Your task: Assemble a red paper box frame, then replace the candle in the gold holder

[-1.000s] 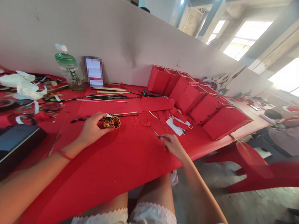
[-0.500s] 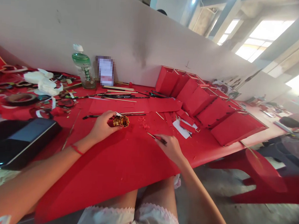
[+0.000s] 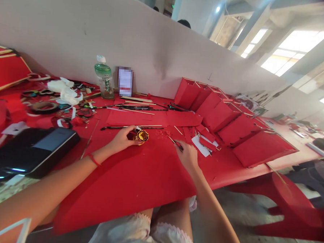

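My left hand (image 3: 122,139) is closed around a small shiny gold piece (image 3: 142,136) that rests on a large red paper sheet (image 3: 137,178) covering the table. My right hand (image 3: 187,155) lies on the sheet to the right, pinching a thin tool with a red and black handle (image 3: 176,143) whose tip points up and left. Small red scraps (image 3: 161,133) lie between the two hands. A thin red band circles my left wrist.
Folded red paper boxes (image 3: 227,121) stand in a row at the back right. A green-capped bottle (image 3: 103,78), thin sticks and pens (image 3: 137,105), tape rolls (image 3: 43,107) and a black device (image 3: 32,151) sit to the left. A grey partition runs behind; red plastic chairs (image 3: 290,200) stand at the right.
The view has swung left, showing more of the left table. My right hand and the tool shifted slightly toward the scraps; my left hand still holds the gold piece.
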`<control>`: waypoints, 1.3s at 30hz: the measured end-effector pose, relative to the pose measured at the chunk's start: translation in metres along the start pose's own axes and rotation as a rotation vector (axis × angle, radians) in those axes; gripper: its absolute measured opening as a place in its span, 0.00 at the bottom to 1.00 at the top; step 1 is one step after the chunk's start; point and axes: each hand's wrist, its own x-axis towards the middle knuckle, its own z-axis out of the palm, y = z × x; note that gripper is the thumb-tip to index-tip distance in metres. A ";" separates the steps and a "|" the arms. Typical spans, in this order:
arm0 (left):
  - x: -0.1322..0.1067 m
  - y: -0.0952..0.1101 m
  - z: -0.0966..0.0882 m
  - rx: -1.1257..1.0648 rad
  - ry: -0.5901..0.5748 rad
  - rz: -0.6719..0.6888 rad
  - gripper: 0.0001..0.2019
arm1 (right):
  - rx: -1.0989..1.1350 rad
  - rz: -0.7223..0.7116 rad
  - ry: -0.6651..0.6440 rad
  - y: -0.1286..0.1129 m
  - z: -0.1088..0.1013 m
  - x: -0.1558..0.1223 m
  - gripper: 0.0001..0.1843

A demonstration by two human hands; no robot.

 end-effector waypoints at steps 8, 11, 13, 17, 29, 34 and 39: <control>-0.003 0.006 0.003 -0.041 -0.018 0.026 0.30 | -0.119 -0.146 -0.135 -0.011 -0.011 0.017 0.17; -0.002 0.004 0.003 -0.023 0.023 0.001 0.30 | -0.152 -0.184 -0.124 -0.007 -0.015 0.017 0.17; -0.002 0.004 0.002 -0.002 0.027 -0.013 0.30 | -0.176 -0.213 -0.083 -0.006 -0.015 0.017 0.19; -0.002 0.005 0.001 0.027 0.026 -0.006 0.28 | -0.174 -0.261 -0.083 -0.007 -0.013 0.016 0.19; -0.007 0.002 0.003 0.021 0.128 0.007 0.25 | -0.382 -0.447 -0.173 -0.022 -0.064 0.051 0.20; -0.008 0.001 0.003 0.013 0.126 -0.012 0.26 | -0.496 -0.592 -0.237 -0.043 -0.078 0.075 0.19; -0.007 0.005 0.002 0.018 0.108 -0.019 0.23 | -0.555 -0.683 -0.297 -0.067 -0.088 0.102 0.13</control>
